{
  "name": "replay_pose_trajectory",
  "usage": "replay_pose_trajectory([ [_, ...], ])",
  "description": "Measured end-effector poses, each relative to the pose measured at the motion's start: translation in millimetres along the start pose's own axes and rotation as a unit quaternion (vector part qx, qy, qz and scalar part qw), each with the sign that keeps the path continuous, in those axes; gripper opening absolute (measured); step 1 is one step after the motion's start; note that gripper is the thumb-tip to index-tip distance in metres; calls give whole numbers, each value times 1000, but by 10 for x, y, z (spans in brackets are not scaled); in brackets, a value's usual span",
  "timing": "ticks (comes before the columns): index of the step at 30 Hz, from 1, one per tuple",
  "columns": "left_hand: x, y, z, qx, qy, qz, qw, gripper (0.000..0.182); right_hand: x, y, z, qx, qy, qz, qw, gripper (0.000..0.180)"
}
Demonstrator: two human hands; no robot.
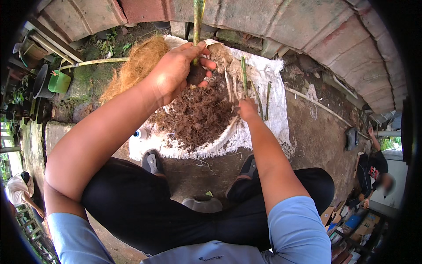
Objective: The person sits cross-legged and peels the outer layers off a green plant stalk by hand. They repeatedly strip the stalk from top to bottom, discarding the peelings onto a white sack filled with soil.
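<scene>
My left hand (184, 67) is raised over the sack, its thumb and fingers around the base of a green plant stem (197, 26) with a dark, round root ball (196, 74) below. Lower to the right, my right hand (248, 108) touches the white woven sack area at the lower end of a cut green stem (244, 74); its grip there is partly hidden. Two thinner green stems (267, 99) lie just right of it. Brown fibrous planting material (201, 115) is heaped on the white woven sack (275, 132). Golden-brown fibre (145, 57) is bunched at the sack's upper left.
A spool of thread (141, 134) stands at the sack's left edge. Roof tiles (247, 16) curve across the top. A green plastic container (59, 81) hangs at left. One person (20, 189) is at far left, another (372, 171) at far right. A thin pole (324, 107) lies at right.
</scene>
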State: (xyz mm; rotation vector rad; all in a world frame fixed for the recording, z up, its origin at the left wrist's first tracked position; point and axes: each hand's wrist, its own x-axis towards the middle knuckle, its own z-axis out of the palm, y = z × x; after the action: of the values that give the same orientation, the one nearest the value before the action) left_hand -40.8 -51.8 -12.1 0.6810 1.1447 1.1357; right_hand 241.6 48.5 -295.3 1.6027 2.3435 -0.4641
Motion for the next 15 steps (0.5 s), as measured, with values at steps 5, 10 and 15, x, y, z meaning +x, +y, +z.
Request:
replay_pose_trajectory([
  [5, -118, 106, 35, 7, 7, 18, 1000, 33, -70, 94, -149, 134, -11, -17, 991, 28],
  [10, -260, 227, 3, 27, 14, 51, 998, 32, -252, -100, -679, 121, 50, -155, 979, 29],
  [15, -382, 361, 47, 25, 27, 67, 997, 33, -493, -422, -1611, 184, -65, -97, 976, 33],
])
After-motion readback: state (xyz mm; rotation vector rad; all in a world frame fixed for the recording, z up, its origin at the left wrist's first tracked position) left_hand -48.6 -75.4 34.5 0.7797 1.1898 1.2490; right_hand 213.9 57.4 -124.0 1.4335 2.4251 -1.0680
